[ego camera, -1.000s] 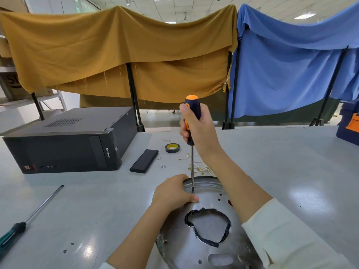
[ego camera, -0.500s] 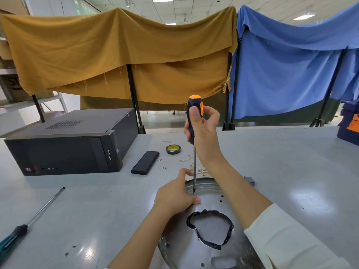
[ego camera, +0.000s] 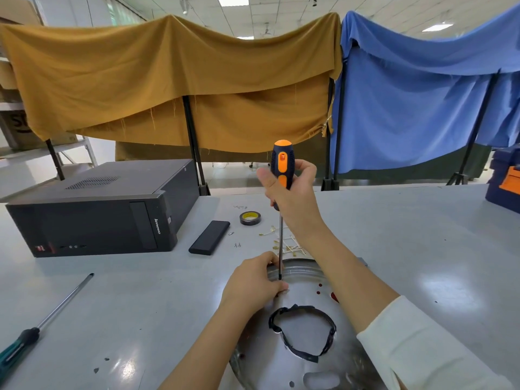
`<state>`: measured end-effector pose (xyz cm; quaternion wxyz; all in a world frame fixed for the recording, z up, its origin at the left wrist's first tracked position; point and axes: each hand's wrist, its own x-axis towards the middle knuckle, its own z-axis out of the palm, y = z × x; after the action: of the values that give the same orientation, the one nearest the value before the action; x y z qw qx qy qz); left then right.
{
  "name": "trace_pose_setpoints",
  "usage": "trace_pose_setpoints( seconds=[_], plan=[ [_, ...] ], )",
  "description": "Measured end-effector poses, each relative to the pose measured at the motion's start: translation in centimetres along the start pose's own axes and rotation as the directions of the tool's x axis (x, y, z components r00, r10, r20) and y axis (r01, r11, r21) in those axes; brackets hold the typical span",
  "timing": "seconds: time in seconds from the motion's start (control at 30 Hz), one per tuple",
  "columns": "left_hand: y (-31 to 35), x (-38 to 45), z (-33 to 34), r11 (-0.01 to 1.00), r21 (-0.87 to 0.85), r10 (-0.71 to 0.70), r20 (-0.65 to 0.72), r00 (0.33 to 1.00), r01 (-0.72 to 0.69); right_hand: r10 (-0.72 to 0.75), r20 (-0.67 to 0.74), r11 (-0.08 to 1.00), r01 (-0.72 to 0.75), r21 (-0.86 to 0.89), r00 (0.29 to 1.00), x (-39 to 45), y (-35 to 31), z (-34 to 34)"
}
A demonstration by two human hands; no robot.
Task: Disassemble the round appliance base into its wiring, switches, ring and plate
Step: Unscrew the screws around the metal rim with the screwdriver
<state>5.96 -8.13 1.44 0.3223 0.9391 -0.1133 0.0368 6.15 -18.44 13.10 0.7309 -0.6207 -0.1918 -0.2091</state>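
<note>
Near the desk's (ego camera: pixel 422 235) front edge lies the round metal plate (ego camera: pixel 281 364), cut off by the bottom of the frame and partly covered by both forearms; a black taped ring (ego camera: pixel 302 332) lines its central opening. Whatever sits under the screwdriver tip is too small to make out. Curled round the orange-and-black screwdriver (ego camera: pixel 281 175), the right hand (ego camera: pixel 292 198) holds it upright, while the left hand (ego camera: pixel 254 284), fingers bent, rests on the plate's far rim beside the shaft.

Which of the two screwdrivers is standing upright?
The orange-and-black screwdriver, gripped by the right hand, tip down at the metal plate. The green-handled screwdriver lies flat on the table.
</note>
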Motion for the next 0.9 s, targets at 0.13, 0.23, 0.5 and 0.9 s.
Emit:
trace_pose_setpoints(
  seconds=[0.13,0.23,0.5,0.9],
  plan=[
    [-0.2,0.0,-0.1,1.0,0.005,0.011,-0.013,1.0,-0.011,-0.013,0.015,0.998,0.014,-0.068,1.0,0.1,0.3,-0.2],
    [-0.2,0.0,-0.1,1.0,-0.009,0.009,-0.027,1.0,-0.009,-0.014,0.036,0.997,0.017,-0.076,0.999,0.2,0.3,-0.4],
    [0.0,0.0,-0.2,1.0,0.0,0.01,-0.009,1.0,-0.01,0.003,0.019,1.0,-0.003,-0.021,1.0,0.3,0.1,-0.7],
    [-0.1,0.0,-0.1,1.0,0.022,-0.003,-0.013,1.0,0.003,0.018,-0.013,1.0,-0.017,0.014,1.0,0.5,0.5,-1.3]
  ],
)
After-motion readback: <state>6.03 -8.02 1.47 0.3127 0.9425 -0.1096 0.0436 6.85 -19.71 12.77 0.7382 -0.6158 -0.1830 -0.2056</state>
